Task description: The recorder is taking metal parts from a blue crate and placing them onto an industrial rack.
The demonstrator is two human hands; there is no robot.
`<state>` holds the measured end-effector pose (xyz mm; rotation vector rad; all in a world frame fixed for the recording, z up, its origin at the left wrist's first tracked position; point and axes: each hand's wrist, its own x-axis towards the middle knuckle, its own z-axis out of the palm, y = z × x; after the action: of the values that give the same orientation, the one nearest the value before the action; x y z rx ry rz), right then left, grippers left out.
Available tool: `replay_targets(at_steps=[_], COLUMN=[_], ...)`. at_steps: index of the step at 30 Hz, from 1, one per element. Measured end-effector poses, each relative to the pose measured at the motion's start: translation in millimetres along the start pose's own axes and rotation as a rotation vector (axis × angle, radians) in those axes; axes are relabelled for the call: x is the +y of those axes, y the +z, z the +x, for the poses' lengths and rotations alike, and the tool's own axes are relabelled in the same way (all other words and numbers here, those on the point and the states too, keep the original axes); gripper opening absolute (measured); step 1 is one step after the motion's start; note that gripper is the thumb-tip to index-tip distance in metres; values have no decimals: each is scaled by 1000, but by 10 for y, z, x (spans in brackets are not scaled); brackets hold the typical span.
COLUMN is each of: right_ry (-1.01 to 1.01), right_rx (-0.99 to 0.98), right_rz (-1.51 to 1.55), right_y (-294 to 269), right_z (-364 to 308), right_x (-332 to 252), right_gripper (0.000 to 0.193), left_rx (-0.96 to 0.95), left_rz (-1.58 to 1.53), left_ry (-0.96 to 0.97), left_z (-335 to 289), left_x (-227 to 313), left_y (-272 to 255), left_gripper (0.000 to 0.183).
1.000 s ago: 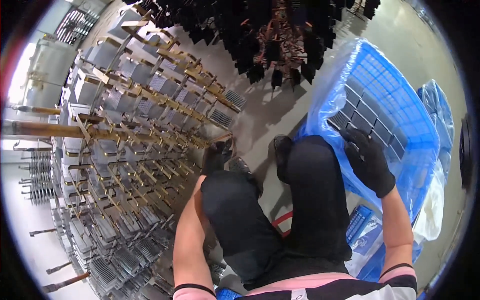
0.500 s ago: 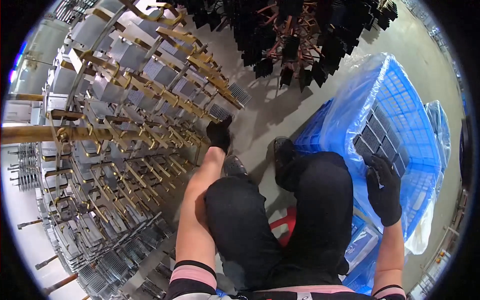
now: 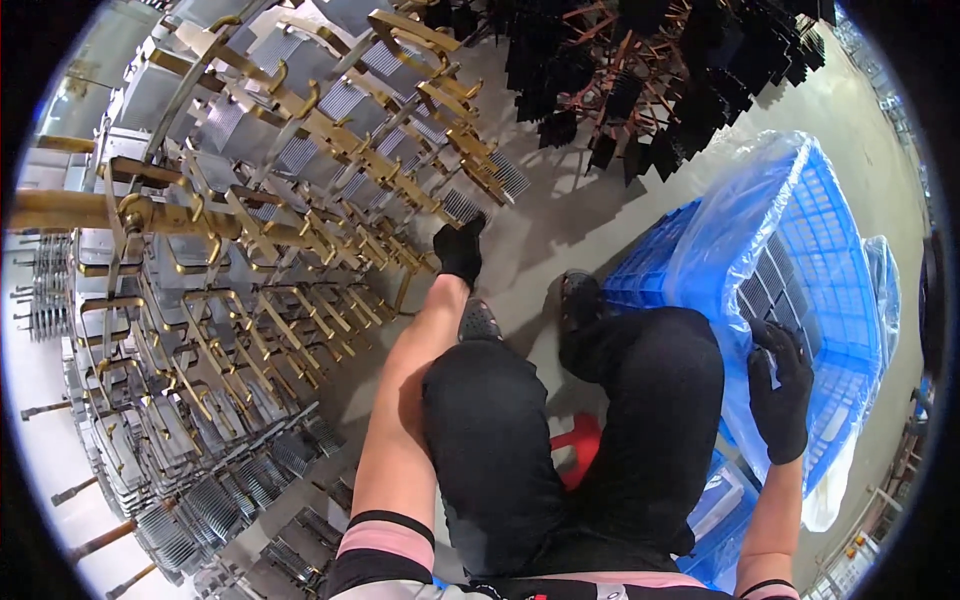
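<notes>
hands: 2, gloved | left hand (image 3: 459, 250): rack (image 3: 300, 200) | right hand (image 3: 781, 390): crate (image 3: 840, 260)

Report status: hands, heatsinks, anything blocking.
Left hand gloved, at rack hooks, grip unclear. Right hand gloved, reaching heatsinks in blue crate, grip unclear. Plastic liner drapes crate.
</notes>
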<state>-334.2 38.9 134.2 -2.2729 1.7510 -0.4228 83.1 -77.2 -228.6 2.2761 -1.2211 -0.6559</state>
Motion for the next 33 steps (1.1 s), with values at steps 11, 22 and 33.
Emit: replay_targets(at_steps=[11,22,33], right_ry=[22,-3,20], right_rx=[0,23,54], right_rz=[2,-70,-92], right_y=[38,55,54], right_z=[-17,-30,3], right_x=[7,15,-76], right_gripper=[29,28,29], left_rx=[178,100,-49], left_rz=[263,220,206], left_ry=[478,602,268], left_z=[2,134,46], left_x=[-236,-396,-239], left_y=[18,-240,-85], left_gripper=[27,34,31])
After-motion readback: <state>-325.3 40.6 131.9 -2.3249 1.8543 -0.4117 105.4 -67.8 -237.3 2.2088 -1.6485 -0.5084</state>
